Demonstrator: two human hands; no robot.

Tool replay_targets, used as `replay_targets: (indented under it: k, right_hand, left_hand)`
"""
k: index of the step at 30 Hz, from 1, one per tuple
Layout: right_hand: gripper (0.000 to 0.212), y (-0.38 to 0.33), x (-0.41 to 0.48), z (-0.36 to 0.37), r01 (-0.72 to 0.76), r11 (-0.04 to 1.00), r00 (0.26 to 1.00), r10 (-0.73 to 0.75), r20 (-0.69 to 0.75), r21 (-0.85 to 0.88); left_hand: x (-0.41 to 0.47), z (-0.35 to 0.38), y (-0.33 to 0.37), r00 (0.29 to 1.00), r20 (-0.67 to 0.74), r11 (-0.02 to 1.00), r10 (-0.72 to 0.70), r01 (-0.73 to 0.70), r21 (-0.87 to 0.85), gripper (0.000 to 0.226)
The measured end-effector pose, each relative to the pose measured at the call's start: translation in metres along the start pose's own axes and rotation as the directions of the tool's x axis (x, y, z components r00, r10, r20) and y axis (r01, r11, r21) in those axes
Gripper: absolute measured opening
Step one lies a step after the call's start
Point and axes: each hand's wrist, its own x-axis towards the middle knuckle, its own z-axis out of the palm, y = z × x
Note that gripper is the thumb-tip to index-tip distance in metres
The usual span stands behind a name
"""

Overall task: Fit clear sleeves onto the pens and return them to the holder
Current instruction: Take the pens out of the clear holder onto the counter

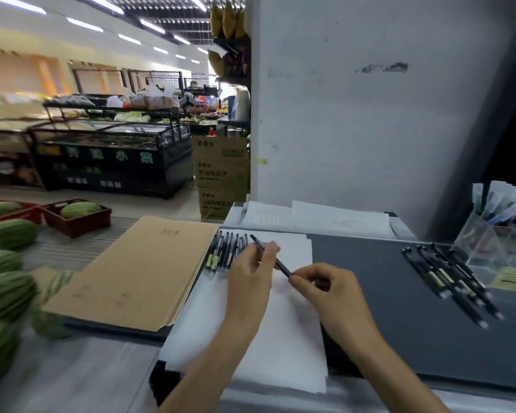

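Observation:
A black pen [283, 268] is held slanted over the white paper [289, 332]. My left hand [251, 272] pinches its upper part and my right hand [325, 289] grips its lower end. I cannot make out a clear sleeve on it. Several sleeved-looking pens [224, 251] lie in a row at the paper's top left. Another group of several black pens [450, 281] lies on the grey surface [385, 293] to the right. A clear acrylic holder [495, 242] stands at the far right with papers in it.
A stack of brown card folders [137, 272] lies left of the paper. Striped green melons [6, 287] pile up at the far left, near a red crate [78, 219]. A white pillar [370, 99] rises behind the counter. Shop shelves fill the background.

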Motion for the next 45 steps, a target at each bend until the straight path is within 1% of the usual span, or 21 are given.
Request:
replay_targets:
  k: [3, 5, 7, 8, 10, 11, 12, 14, 18, 23, 28, 31, 34, 37, 39, 40, 41, 42, 45]
  right_hand:
    - [0.015, -0.011, 0.010, 0.008, -0.007, 1.000, 0.998, 0.006, 0.061, 0.018]
    - [0.021, -0.016, 0.024, 0.009, -0.059, 0.998, 0.997, 0.059, 0.055, 0.001]
    - [0.022, -0.023, 0.041, 0.014, -0.118, 0.989, 0.990, 0.124, 0.061, -0.089]
    - [0.027, -0.026, 0.051, 0.019, -0.146, 0.978, 0.984, 0.160, 0.084, -0.150]
    - [0.048, -0.034, 0.072, 0.034, -0.178, 0.940, 0.961, 0.229, 0.153, -0.290]
    - [0.055, -0.039, 0.081, 0.044, -0.179, 0.914, 0.948, 0.259, 0.184, -0.364]
    - [0.058, -0.046, 0.089, 0.054, -0.172, 0.887, 0.936, 0.282, 0.208, -0.427]
    - [0.058, -0.057, 0.103, 0.074, -0.164, 0.851, 0.914, 0.321, 0.247, -0.499]
    - [0.053, -0.077, 0.118, 0.105, -0.212, 0.799, 0.863, 0.423, 0.277, -0.562]
    - [0.042, -0.095, 0.121, 0.121, -0.091, 0.691, 0.815, 0.466, 0.345, -0.717]
    - [0.040, -0.108, 0.124, 0.132, -0.102, 0.660, 0.751, 0.541, 0.377, -0.744]
    - [0.035, -0.110, 0.129, 0.140, -0.071, 0.633, 0.763, 0.532, 0.367, -0.771]
    - [0.041, -0.110, 0.132, 0.150, -0.030, 0.605, 0.756, 0.534, 0.378, -0.796]
    - [0.040, -0.110, 0.128, 0.152, 0.071, 0.596, 0.754, 0.493, 0.434, -0.800]
    - [0.030, -0.109, 0.124, 0.150, 0.152, 0.600, 0.742, 0.456, 0.492, -0.785]
    - [0.021, -0.107, 0.121, 0.147, 0.171, 0.597, 0.746, 0.442, 0.499, -0.784]
    - [0.016, -0.105, 0.119, 0.144, 0.186, 0.587, 0.757, 0.425, 0.495, -0.788]
    - [0.018, -0.104, 0.116, 0.140, 0.177, 0.580, 0.773, 0.419, 0.477, -0.796]
    - [0.031, -0.100, 0.110, 0.124, 0.059, 0.639, 0.799, 0.430, 0.420, -0.767]
  left_hand:
    - [0.001, -0.002, 0.002, 0.986, -0.160, 0.986, -0.039, 0.011, -0.167, 0.036]
    - [0.001, -0.005, 0.005, 0.945, -0.326, 0.972, -0.028, -0.050, -0.228, 0.040]
    - [-0.002, -0.009, 0.008, 0.884, -0.468, 0.946, 0.010, -0.160, -0.282, 0.041]
    - [-0.005, -0.011, 0.010, 0.858, -0.512, 0.934, 0.024, -0.202, -0.296, 0.042]
    - [-0.009, -0.013, 0.013, 0.825, -0.564, 0.914, 0.022, -0.246, -0.323, 0.042]
    - [-0.010, -0.014, 0.013, 0.816, -0.577, 0.907, 0.010, -0.251, -0.339, 0.040]
    - [-0.010, -0.014, 0.014, 0.813, -0.582, 0.903, -0.006, -0.246, -0.353, 0.039]
    - [-0.009, -0.015, 0.013, 0.815, -0.576, 0.896, -0.062, -0.208, -0.392, 0.038]
    - [-0.008, -0.018, 0.009, 0.805, -0.566, 0.868, -0.177, -0.143, -0.476, 0.043]
    - [-0.007, -0.020, 0.007, 0.774, -0.580, 0.826, -0.254, -0.138, -0.546, 0.043]
    - [-0.007, -0.021, 0.007, 0.773, -0.568, 0.818, -0.283, -0.116, -0.564, 0.040]
    - [-0.008, -0.021, 0.008, 0.772, -0.554, 0.801, -0.310, -0.102, -0.590, 0.038]
    - [-0.009, -0.022, 0.009, 0.764, -0.564, 0.796, -0.314, -0.112, -0.595, 0.036]
    - [-0.009, -0.023, 0.011, 0.753, -0.584, 0.808, -0.303, -0.122, -0.577, 0.035]
    - [-0.009, -0.023, 0.012, 0.745, -0.589, 0.803, -0.313, -0.123, -0.583, 0.034]
    - [-0.009, -0.023, 0.012, 0.741, -0.589, 0.800, -0.321, -0.120, -0.588, 0.034]
    - [-0.008, -0.023, 0.012, 0.740, -0.588, 0.799, -0.326, -0.116, -0.590, 0.034]
    - [-0.008, -0.023, 0.013, 0.741, -0.587, 0.800, -0.327, -0.113, -0.589, 0.035]
    - [-0.007, -0.023, 0.012, 0.737, -0.588, 0.797, -0.333, -0.112, -0.593, 0.036]
